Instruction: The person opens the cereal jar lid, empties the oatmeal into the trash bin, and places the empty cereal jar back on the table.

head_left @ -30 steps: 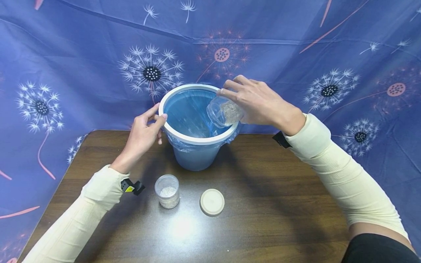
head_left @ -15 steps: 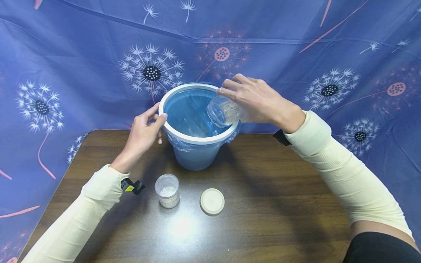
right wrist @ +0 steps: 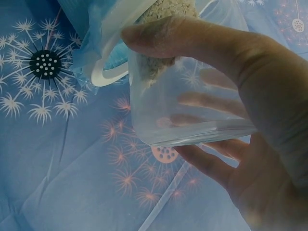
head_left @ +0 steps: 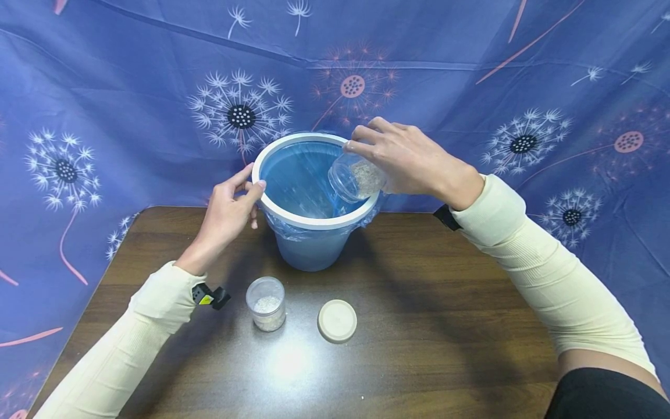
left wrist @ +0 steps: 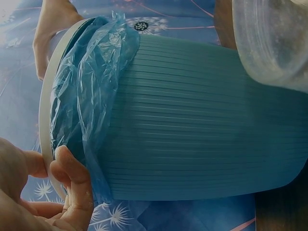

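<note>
A blue trash bin (head_left: 314,250) with a white rim and a thin plastic liner folded over its edge stands at the back of the table. My left hand (head_left: 222,212) pinches the rim at its left side, thumb on top and fingers outside. In my right hand (head_left: 413,160) I grip a clear jar (head_left: 342,177), tipped with its mouth toward the bin's inside. Beige-grey grains (right wrist: 168,9) lie heaped along the jar's lower side, toward the mouth. The right wrist view shows thumb and fingers on opposite sides of the clear jar wall.
An open clear jar (head_left: 266,311) with whitish grains stands upright in front of the bin. To its right a cream round lid (head_left: 337,321) lies flat on the brown wooden table (head_left: 434,326). A blue dandelion-print cloth (head_left: 434,70) hangs right behind the bin.
</note>
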A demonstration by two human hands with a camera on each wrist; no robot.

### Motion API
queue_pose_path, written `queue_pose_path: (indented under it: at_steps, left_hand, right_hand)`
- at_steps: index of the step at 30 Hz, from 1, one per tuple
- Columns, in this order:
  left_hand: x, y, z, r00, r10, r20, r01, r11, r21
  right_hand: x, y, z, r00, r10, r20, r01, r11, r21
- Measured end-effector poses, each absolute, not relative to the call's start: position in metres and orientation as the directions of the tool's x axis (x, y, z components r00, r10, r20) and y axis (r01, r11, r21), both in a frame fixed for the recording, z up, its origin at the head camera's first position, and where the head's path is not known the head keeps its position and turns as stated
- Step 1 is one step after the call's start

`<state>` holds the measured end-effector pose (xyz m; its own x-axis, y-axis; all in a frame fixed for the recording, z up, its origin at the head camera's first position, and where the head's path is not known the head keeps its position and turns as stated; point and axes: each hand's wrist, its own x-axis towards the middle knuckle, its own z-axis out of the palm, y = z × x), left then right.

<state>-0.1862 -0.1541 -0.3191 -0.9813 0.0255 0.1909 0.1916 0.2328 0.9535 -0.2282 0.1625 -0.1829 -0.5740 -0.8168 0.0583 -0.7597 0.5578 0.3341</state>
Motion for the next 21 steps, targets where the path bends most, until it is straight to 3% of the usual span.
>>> queue_pose_path:
  at_steps: [21]
  left_hand:
    - [-0.1869,-0.1544,-0.3195,-0.981,0.026,0.193,0.193,0.249,0.949]
  right_hand:
    - [-0.2294,0.1601,-0.1813,-0.584,-0.812,0.015,-0.75,0.547,0.372]
